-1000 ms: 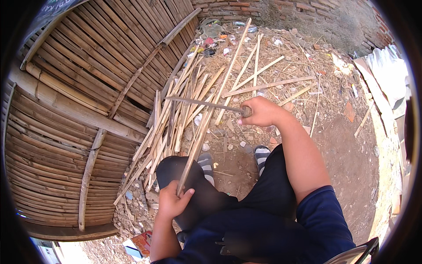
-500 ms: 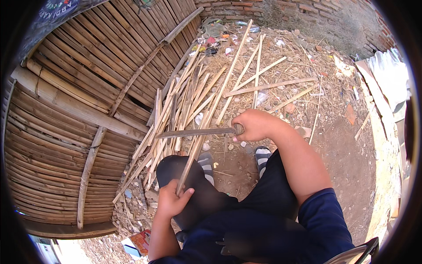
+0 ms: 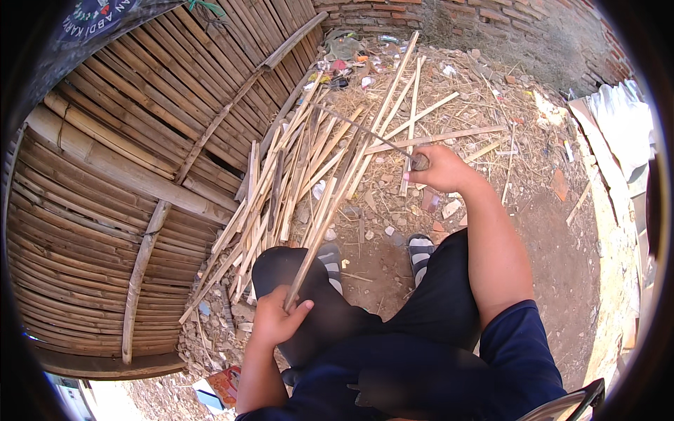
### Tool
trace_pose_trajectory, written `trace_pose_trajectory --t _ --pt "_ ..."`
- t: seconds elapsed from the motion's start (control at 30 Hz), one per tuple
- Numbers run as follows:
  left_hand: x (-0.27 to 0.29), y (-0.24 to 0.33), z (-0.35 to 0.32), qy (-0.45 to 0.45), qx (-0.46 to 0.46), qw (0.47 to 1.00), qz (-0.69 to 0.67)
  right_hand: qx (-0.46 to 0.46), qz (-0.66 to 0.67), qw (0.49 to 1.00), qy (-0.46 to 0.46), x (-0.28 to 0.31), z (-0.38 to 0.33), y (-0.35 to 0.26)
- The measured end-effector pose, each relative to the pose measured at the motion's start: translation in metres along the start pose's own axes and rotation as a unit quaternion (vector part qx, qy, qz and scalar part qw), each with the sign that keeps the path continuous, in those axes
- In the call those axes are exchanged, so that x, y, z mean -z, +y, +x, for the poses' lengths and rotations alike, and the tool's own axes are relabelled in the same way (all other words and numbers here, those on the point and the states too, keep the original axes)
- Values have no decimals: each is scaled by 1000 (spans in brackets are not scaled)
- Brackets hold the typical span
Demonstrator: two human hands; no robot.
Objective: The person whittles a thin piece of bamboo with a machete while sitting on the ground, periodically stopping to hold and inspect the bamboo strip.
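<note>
Near my left knee, my left hand (image 3: 277, 317) is closed round the near end of a long, pale bamboo strip (image 3: 328, 216). The strip slants away from me, up and to the right over the ground. My right hand (image 3: 442, 168) grips the round wooden handle of a machete (image 3: 365, 130), out ahead of my right knee. Its blade shows nearly edge-on, pointing far left and crossing above the strip; whether blade and strip touch I cannot tell.
A heap of split bamboo strips (image 3: 274, 175) lies ahead on the left, beside a bamboo-slat wall (image 3: 140, 133). More loose strips (image 3: 439, 135) cross each other on straw and rubble. A brick wall (image 3: 505, 28) stands at the back. My sandalled feet (image 3: 420, 256) rest on bare dirt.
My right hand has moved forward and right with the machete. The blade has turned from level across the strip to pointing far left. My left hand stays almost in place.
</note>
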State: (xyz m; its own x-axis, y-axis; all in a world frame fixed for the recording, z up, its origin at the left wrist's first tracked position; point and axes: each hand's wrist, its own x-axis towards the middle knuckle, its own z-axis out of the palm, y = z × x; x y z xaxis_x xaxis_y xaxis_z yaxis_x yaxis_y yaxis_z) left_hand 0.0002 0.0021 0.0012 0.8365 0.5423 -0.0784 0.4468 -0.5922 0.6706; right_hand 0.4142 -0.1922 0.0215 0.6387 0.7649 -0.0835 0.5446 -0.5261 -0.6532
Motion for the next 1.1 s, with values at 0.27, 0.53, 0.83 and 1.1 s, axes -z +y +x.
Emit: trace_pose_trajectory --t 0.27,0.53,0.83,1.1 --pt "1 -1 -2 10 3 1000 0 200 -106 963 -144 -39 -16 -50" --pt "1 3 0 -4 -2 1000 -13 -27 17 999 33 7 7 12" --pt "-1 1 -1 0 -1 1000 -21 78 -63 989 -106 -15 -10 -32" --pt "4 2 -4 1 7 1000 7 138 -44 980 -139 -20 -7 -35"
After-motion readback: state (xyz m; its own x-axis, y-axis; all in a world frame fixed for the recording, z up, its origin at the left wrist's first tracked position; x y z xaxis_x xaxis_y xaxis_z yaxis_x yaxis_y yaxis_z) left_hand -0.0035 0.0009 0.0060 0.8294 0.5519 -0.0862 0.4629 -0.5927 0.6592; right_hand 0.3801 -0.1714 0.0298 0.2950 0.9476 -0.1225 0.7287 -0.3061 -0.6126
